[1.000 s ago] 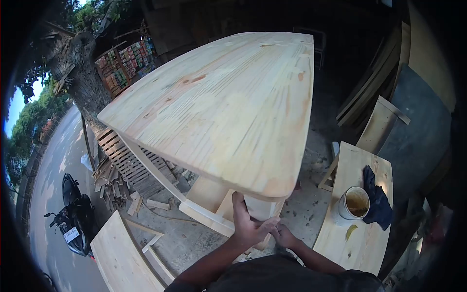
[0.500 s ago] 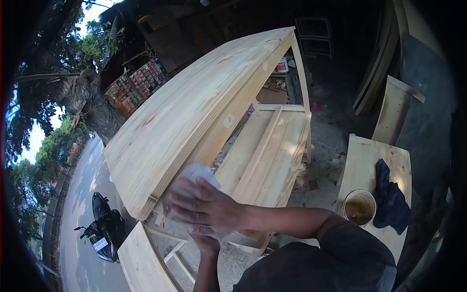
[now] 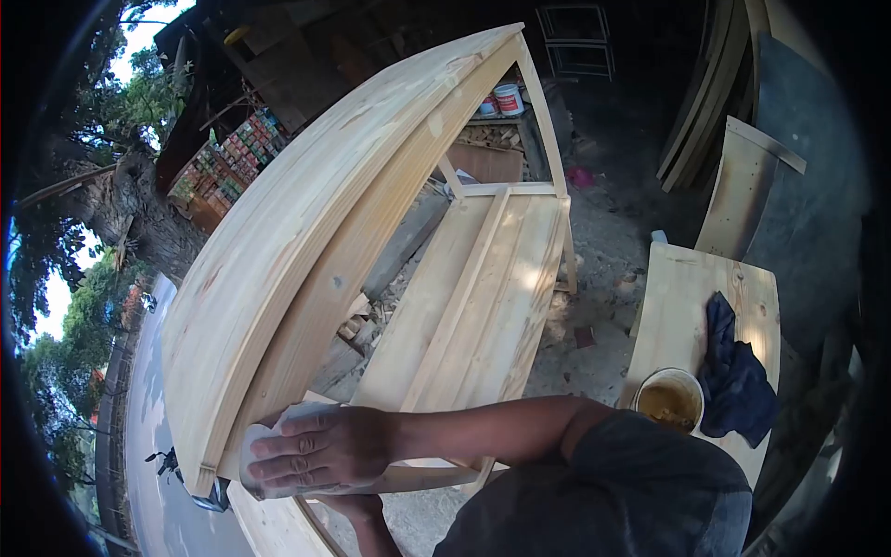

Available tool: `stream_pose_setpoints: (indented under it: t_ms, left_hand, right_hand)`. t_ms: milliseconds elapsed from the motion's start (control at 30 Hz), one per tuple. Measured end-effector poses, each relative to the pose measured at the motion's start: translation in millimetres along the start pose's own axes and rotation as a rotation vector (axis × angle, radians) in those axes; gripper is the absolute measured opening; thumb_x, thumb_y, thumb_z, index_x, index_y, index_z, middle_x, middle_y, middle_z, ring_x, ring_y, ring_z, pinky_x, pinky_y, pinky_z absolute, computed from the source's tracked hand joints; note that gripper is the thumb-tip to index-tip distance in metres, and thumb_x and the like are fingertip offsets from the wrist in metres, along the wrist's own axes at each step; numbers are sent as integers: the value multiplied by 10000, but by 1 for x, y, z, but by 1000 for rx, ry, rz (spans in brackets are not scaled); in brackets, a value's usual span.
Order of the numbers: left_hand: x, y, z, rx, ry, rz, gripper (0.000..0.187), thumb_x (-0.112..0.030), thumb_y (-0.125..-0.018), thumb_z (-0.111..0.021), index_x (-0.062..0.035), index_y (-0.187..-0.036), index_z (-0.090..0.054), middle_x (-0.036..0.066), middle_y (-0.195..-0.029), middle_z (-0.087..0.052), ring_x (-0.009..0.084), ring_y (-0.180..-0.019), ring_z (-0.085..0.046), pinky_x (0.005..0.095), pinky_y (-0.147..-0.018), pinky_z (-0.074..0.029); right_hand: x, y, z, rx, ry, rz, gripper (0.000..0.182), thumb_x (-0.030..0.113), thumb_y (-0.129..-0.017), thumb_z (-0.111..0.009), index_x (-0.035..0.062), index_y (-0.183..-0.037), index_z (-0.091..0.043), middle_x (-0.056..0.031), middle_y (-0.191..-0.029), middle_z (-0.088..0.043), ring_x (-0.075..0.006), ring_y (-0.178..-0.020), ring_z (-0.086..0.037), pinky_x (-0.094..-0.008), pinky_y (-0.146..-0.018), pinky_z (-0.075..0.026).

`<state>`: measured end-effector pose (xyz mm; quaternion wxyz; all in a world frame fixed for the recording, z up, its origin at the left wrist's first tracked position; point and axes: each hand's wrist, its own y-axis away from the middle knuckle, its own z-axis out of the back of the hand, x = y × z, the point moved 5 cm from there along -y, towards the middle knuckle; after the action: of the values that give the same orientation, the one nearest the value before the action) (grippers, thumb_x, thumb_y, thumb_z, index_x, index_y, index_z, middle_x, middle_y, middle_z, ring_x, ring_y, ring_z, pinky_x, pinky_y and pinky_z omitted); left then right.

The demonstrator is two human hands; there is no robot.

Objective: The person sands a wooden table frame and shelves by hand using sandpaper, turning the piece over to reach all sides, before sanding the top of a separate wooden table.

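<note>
My right hand (image 3: 320,450) lies across a pale grey sheet (image 3: 255,455), probably sandpaper, its fingers folded over it. Hand and sheet are against the side rail (image 3: 325,306) of a bare wooden table (image 3: 269,223), by its near corner. Below the right wrist, my left hand (image 3: 351,506) is mostly covered; its fingers do not show. Under the tabletop, a lower plank shelf (image 3: 501,278) joins the legs.
At the right, a small wooden bench (image 3: 677,288) bears a tub of brownish paste (image 3: 670,399) and a dark cloth (image 3: 738,381). Another wooden piece (image 3: 269,520) stands at the lower left. Boards (image 3: 710,102) lean at the back right. Paint cans (image 3: 508,99) stand behind.
My right hand has moved left and down with the sheet, toward the table's near corner. The left hand has dropped lower beneath it. The whole view has shifted slightly.
</note>
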<state>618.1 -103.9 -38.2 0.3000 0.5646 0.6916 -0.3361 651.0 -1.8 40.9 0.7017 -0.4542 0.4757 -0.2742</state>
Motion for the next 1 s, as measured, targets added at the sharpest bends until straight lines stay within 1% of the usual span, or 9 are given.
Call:
stream_pose_setpoints:
  t_ms: [67, 200, 333, 433, 467, 567, 767, 900, 1000]
  left_hand:
    - [-1, -9, 16, 459, -303, -123, 681, -672, -1024, -332, -50, -982, -607, 86, -658, -556, 223, -525, -549, 333, -529, -485]
    - [2, -3, 12, 274, -194, -142, 610, -562, -1034, -366, -9, -896, -585, 120, -662, -543, 219, -564, -542, 333, -535, -484]
    - [4, -12, 34, 526, -89, -98, 572, -518, -1062, -370, 5, -1128, -590, 159, -931, -655, 270, -773, -661, 407, -717, -571]
    - [-6, 6, 16, -167, -145, -196, 627, -547, -1077, -319, -45, -1411, -491, 158, -1243, -625, 287, -1081, -669, 403, -911, -577]
    - [-9, 5, 17, 51, -87, -9, 668, -525, -1098, -297, -85, -1599, -271, 146, -1524, -456, 313, -1341, -558, 433, -1107, -509]
    - [-6, -1, 25, 232, -276, -84, 555, -527, -1062, -322, -56, -1265, -531, 146, -1104, -611, 274, -989, -633, 432, -854, -532]
    - [17, 8, 25, 369, -338, 60, 480, -526, -1007, -394, -79, -881, -514, 83, -742, -497, 233, -720, -516, 383, -766, -452]
    - [115, 9, 112, 384, -363, 525, 722, -662, -1076, -271, -62, -860, -610, 111, -821, -618, 265, -862, -584, 420, -939, -455]
    - [198, 24, 232, 385, -656, 760, 781, -633, -1078, -354, 41, -1407, -572, 198, -1336, -646, 308, -1265, -573, 459, -1153, -386]
  right_hand:
    - [-83, 28, 49, 40, -201, -201, 605, 368, -1031, -548, 181, -1593, -423, 24, -1677, -390, -247, -1570, -315, -475, -1312, -140]
    - [-274, 117, 127, -209, 72, -775, 528, 190, -1061, -478, 16, -1559, -458, -221, -1635, -404, -410, -1545, -326, -556, -1247, -234]
    - [-204, 69, 89, -204, 15, -664, 562, 335, -1138, -341, -38, -1542, -457, -208, -1642, -403, -411, -1548, -313, -460, -1261, -242]
    - [-84, 11, 54, -149, -284, -157, 486, 296, -1109, -405, 46, -1511, -513, -128, -1628, -438, -337, -1536, -347, -440, -1270, -238]
    - [-59, 0, 46, -126, -352, 33, 465, 283, -1099, -426, 74, -1501, -532, -102, -1623, -450, -312, -1532, -358, -433, -1272, -237]
    - [-89, 27, 46, -76, -429, 172, 422, 244, -1070, -489, 159, -1470, -587, -22, -1609, -485, -238, -1520, -392, -413, -1281, -232]
    - [-265, 189, 123, -95, 129, -952, 413, 165, -1082, -494, -20, -1442, -569, -227, -1468, -586, -391, -1394, -528, -500, -1176, -372]
    - [-105, 350, 17, 381, -606, -1599, 419, 188, -1115, -464, -58, -1445, -545, -247, -1429, -616, -319, -1357, -586, -351, -1147, -418]
    - [91, 428, -41, 879, -1145, -1691, 561, 375, -1130, -388, -29, -1505, -493, -273, -1477, -562, -378, -1372, -557, -401, -1145, -422]
